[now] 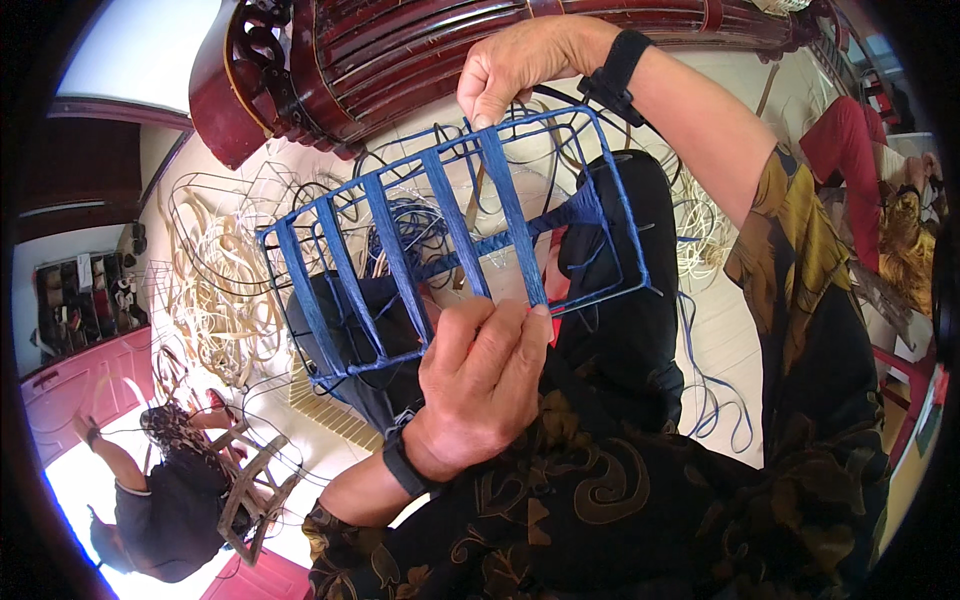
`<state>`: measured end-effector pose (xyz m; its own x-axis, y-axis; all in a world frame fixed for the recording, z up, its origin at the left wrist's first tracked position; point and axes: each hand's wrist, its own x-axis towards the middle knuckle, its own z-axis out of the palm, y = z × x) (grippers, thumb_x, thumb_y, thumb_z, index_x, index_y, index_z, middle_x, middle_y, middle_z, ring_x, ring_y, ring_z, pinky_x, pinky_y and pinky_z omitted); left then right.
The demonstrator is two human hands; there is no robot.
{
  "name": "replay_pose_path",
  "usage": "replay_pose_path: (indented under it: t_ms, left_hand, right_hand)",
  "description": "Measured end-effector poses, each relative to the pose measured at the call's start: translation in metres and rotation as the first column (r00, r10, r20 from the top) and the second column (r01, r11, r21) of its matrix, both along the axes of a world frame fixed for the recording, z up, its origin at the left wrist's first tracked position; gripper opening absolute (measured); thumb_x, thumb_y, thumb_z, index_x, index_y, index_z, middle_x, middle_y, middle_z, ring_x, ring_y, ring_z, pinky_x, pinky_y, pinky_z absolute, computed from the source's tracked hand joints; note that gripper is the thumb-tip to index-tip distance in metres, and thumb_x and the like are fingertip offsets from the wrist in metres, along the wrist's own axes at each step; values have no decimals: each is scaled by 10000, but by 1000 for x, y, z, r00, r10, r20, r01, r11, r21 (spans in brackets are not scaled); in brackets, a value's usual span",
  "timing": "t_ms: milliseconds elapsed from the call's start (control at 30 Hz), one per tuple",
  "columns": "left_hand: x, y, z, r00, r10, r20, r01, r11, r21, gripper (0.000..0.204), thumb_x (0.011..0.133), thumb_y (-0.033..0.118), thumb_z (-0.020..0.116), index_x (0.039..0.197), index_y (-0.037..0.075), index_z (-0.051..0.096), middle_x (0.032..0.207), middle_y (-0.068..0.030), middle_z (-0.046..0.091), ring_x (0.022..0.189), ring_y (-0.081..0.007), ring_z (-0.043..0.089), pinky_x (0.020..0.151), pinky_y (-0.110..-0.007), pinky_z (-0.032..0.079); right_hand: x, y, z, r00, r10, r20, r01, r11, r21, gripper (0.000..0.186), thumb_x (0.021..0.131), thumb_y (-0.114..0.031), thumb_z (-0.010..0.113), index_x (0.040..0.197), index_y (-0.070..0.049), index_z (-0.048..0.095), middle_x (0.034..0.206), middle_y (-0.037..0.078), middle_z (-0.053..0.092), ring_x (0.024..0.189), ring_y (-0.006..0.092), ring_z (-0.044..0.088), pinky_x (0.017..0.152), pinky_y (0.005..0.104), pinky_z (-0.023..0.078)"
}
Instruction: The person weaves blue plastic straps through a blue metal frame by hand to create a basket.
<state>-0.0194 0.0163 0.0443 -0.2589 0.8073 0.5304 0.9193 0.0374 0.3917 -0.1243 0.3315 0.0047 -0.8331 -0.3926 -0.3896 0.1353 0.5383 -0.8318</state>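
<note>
A rectangular wire frame [622, 200], wound with blue strips along its rim, rests tilted across my lap. Several broad blue bands [396, 262] span it from the far rim to the near one. At the near rim, my left hand [482, 380] pinches the lower end of the rightmost band [512, 220], its fingers bent over the edge. My right hand [525, 62] grips the far rim at the other end of that band, thumb pressed down. A blue-wrapped crossbar [560, 215] shows beneath the bands. The fingertips of both hands are partly hidden.
Loose pale strips [215, 290] are heaped on the floor at left, with a blue tangle [408, 235] behind the frame. A dark red wooden bench [400, 60] stands at the far side. Another person [180, 500] sits lower left by a wooden stool [258, 490]; someone else is at right.
</note>
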Motion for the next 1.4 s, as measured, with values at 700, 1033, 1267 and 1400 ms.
replay_pose_path:
  t_ms: [700, 1033, 1267, 1400]
  left_hand:
    - [-138, 89, 28, 908, 100, 406, 82, 910, -407, 208, 960, 131, 703, 1099, -8, 768, 871, -19, 746, 786, -76, 654, 730, -255, 534]
    - [-149, 91, 6, 672, 233, 703, 141, 892, -430, 159, 995, 166, 689, 1031, 39, 778, 794, 34, 696, 670, -55, 577, 583, -214, 431]
    - [-126, 104, 28, 809, 271, 522, 32, 865, -500, 198, 921, 179, 726, 1023, 30, 806, 853, -84, 763, 813, -168, 693, 810, -310, 531]
    - [-137, 96, 15, 797, 276, 537, 44, 860, -508, 175, 1010, 171, 643, 1011, 48, 767, 759, 18, 675, 631, -82, 561, 525, -252, 420]
  right_hand:
    - [-19, 13, 3, 987, 155, 37, -157, 986, 52, 168, 840, -250, 802, 978, -155, 788, 779, -107, 649, 704, 57, 511, 614, 263, 411]
    - [2, 2, 6, 1000, 0, 30, 6, 977, -214, 169, 852, -104, 760, 1002, -28, 775, 873, 33, 746, 821, 145, 649, 763, 345, 529]
    - [162, -36, 87, 427, -704, -567, 558, 699, -448, 207, 964, -172, 665, 1036, 6, 741, 899, 28, 689, 822, 99, 628, 738, 260, 518]
    - [238, -111, 70, 547, -618, -564, 486, 783, -388, 133, 955, -124, 653, 904, -22, 720, 932, 79, 712, 852, 182, 688, 797, 303, 545]
